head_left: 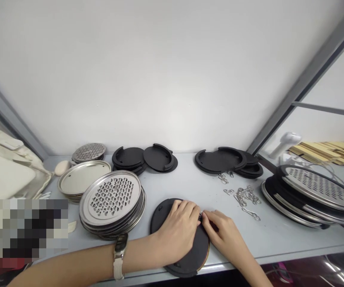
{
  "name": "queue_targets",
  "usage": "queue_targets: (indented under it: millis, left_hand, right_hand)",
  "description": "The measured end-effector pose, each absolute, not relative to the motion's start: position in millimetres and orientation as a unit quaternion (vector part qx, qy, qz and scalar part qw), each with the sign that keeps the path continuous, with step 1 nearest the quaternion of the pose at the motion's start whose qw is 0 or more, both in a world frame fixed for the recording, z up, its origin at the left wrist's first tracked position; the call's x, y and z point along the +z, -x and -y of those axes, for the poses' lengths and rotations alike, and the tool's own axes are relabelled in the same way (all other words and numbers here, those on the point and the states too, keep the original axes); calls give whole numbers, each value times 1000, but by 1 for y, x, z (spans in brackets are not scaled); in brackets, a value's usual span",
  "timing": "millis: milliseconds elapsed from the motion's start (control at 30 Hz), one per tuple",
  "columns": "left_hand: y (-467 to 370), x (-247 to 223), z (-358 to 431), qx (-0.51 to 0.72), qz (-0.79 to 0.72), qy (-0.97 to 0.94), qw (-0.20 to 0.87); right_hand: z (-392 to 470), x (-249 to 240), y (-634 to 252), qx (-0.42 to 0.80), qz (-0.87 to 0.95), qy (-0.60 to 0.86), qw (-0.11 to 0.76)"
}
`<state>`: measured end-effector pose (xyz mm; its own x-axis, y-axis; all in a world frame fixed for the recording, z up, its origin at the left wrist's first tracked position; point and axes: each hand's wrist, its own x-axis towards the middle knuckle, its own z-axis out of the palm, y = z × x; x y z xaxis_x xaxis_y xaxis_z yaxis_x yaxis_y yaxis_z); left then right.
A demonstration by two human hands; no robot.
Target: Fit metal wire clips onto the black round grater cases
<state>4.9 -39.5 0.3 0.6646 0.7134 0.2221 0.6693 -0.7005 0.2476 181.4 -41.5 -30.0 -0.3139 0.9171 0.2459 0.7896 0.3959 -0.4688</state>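
Note:
A black round plate [192, 255] with a raised partial rim lies at the table's front edge. My left hand [179, 225], with a watch on the wrist, lies across the plate, its fingers bent over the right side and gripping it. At that same edge my right hand [219, 231] pinches with thumb and forefinger. A small shiny bit shows between the two hands, but the fingers cover most of it and its kind is unclear. To the right lie several loose bent-wire clips [245, 196], apart from both hands.
Left are stacked metal grater discs [112, 199] and plain metal discs [85, 177]. Black round holders lie along the back, in a left group [128, 157] and a right group [219, 159]. Right stands a stack of graters in black holders [318, 191]. A grey metal post [303, 85] rises behind it.

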Motion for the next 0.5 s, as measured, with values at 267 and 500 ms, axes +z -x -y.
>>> queue_targets:
  millis: [267,500]
  left_hand:
    - [-6,2,40,154,-380,-909,77]
    - [-6,0,38,159,-376,-910,72]
  right_hand:
    - [42,-30,-182,128,803,533,236]
    - [42,-31,-182,122,804,532,233]
